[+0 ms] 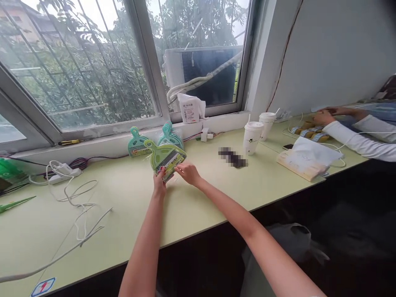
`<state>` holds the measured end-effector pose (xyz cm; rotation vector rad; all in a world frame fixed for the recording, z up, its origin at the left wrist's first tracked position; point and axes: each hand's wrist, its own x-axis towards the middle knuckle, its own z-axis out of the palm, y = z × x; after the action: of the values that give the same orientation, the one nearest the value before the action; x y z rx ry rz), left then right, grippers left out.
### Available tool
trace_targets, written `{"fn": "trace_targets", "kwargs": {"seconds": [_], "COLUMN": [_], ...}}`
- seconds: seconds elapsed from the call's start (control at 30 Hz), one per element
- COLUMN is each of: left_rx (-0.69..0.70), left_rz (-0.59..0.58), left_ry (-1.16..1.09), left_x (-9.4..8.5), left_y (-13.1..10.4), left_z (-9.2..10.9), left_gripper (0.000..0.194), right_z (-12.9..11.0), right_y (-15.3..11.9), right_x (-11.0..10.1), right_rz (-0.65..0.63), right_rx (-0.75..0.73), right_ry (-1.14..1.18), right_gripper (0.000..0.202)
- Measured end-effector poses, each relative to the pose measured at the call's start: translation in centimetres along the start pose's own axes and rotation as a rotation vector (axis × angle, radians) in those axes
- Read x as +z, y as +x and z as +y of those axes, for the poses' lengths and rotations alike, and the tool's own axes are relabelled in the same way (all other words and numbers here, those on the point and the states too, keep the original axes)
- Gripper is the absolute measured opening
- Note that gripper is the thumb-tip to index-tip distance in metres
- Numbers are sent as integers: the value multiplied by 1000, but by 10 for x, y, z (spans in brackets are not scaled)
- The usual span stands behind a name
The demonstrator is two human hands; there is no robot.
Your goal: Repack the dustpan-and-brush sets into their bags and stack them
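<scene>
A yellow-green mini dustpan set [165, 159], with a dark bristle strip and a printed label, is held up above the table, handle pointing up and left. My left hand [159, 181] grips its lower left edge, thumb over the front. At its lower right edge my right hand [189, 173] is closed, fingertips at the label side; whether it pinches the wrapping or the pan itself is hard to make out. Behind it, a teal dustpan set [138, 143] leans against the window ledge. Beside that stands a stack of teal dustpan sets [170, 134] in clear wrap.
Loose white cables [83, 206] and a power strip [64, 175] lie on the left. Rightward are a blurred dark object [232, 157], white lidded cups [253, 138] and a tissue pack [309, 159]. Another person's hands [324, 117] work by tape-like rolls [309, 133] at far right.
</scene>
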<state>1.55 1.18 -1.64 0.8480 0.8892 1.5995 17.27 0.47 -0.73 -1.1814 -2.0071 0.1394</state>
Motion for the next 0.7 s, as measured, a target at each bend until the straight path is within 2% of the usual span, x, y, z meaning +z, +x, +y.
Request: {"fn": "trace_targets", "kwargs": {"seconds": [0.1, 0.17, 0.23, 0.3, 0.37, 0.43, 0.5, 0.57, 0.63, 0.7], "left_rx": [-12, -36, -98, -190, -277, -331, -298, -208, -129, -74], "left_rz": [-67, -72, -96, -193, -312, -338, -263, -105, 44, 121], "left_ry": [13, 11, 21, 63, 105, 109, 156, 244, 310, 316], "left_x": [13, 15, 14, 14, 14, 11, 6, -2, -11, -19], "left_y": [-3, -3, -6, -10, -13, -10, -3, 6, 14, 20], "left_z": [-4, -6, -6, -4, -1, 2, 1, -3, -6, -7], "left_gripper": [44, 45, 44, 42, 40, 40, 42, 39, 34, 31], "right_z": [21, 31, 36, 40, 44, 50, 56, 58, 57, 52], "right_y": [-7, -7, -4, -1, 1, 2, 3, 2, 0, -2], "right_x": [5, 9, 12, 11, 9, 5, 1, -2, -3, -3], "right_rz": [39, 33, 85, 198, 296, 313, 274, 228, 179, 118], "right_rx": [265, 441, 576, 650, 690, 725, 746, 743, 726, 701], "right_ry": [317, 609, 852, 978, 1048, 1141, 1214, 1231, 1227, 1236], "right_gripper": [41, 40, 31, 25, 26, 31, 39, 45, 45, 43]}}
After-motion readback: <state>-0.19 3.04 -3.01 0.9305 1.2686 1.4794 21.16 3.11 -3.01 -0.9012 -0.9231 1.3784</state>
